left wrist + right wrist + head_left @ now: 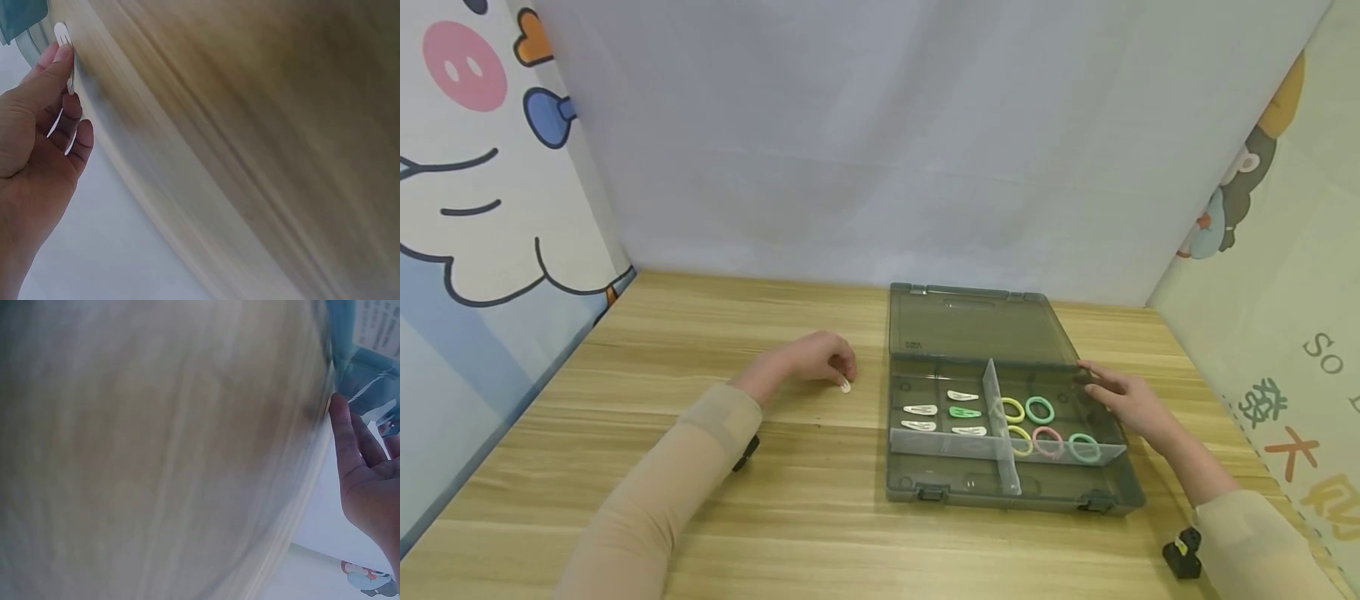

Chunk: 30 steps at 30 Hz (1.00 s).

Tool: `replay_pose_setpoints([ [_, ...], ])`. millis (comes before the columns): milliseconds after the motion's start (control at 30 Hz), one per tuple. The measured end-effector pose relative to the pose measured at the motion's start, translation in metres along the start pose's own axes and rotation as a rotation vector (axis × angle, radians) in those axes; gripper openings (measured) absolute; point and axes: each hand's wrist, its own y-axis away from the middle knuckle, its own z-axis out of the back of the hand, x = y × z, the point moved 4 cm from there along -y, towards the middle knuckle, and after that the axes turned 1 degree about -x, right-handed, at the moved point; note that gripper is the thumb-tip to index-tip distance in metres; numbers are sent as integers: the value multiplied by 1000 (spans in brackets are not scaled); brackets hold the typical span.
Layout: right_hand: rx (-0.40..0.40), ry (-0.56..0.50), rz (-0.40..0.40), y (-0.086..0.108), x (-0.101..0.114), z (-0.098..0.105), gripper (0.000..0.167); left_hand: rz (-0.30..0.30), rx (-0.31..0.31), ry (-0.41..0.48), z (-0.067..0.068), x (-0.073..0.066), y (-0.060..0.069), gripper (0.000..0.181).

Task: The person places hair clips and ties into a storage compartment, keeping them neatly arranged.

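Note:
My left hand (823,358) pinches a small white snap hair clip (846,386) between thumb and fingers, just above the table left of the box. In the left wrist view the same clip (64,34) stands upright at the fingertips. A translucent grey organizer box (1015,502) lies with its lid (970,325) folded back. Its left compartment holds several white hair clips (920,409) and a green hair clip (965,412). Several hair ties, among them a pink hair tie (1047,441), lie in the right compartment. My right hand (1127,404) rests its fairly straight fingers on the box's right edge, near the hinge.
Clear dividers (1000,425) cross inside the box, one lengthwise and one crosswise. The wooden table (775,517) extends left of the box and in front of it. A white cloth (865,150) hangs behind, with printed panels at both sides.

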Motion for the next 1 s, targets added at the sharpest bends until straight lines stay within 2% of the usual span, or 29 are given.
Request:
replay_pose_setpoints([
  [267, -2, 5, 8, 0, -1, 0, 53, -15, 12, 21, 1, 2, 6, 6],
  [600, 4, -4, 11, 0, 1, 0, 54, 25, 4, 68, 0, 1, 9, 4],
  [800, 5, -2, 10, -2, -2, 0, 53, 21, 0, 62, 2, -4, 9, 1],
  [1000, 14, -6, -1, -2, -1, 0, 54, 20, -28, 92, 6, -14, 7, 13],
])
